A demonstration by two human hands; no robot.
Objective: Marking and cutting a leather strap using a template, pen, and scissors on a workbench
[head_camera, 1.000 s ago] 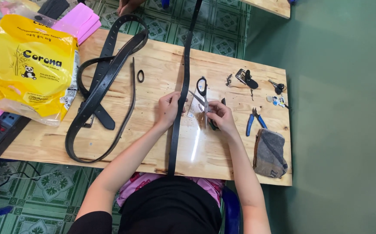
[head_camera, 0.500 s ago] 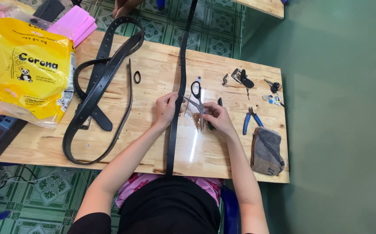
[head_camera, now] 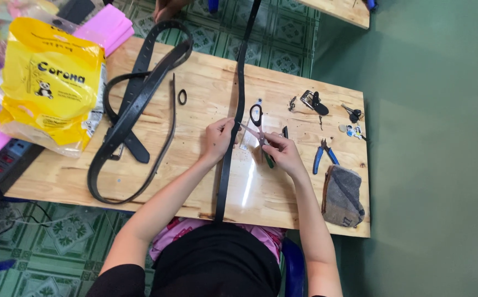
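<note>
Head view, looking down: the wooden table (head_camera: 140,181) carries a long black strap (head_camera: 231,137) running straight across it toward the person's lap. The left hand (head_camera: 217,140) pinches the strap's edge; the right hand (head_camera: 285,154), closed on small scissors (head_camera: 260,132), points the blades at it. If that pinch slackens, the strap may well skew and the cut wander.

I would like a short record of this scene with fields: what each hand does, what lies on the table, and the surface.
surface: wooden table
left hand: holds the long black belt
right hand: grip on a small tool, kind unclear, beside black-handled scissors
left part: coiled black belts, yellow bag
right part: blue-handled pliers, grey pouch, keys
</note>
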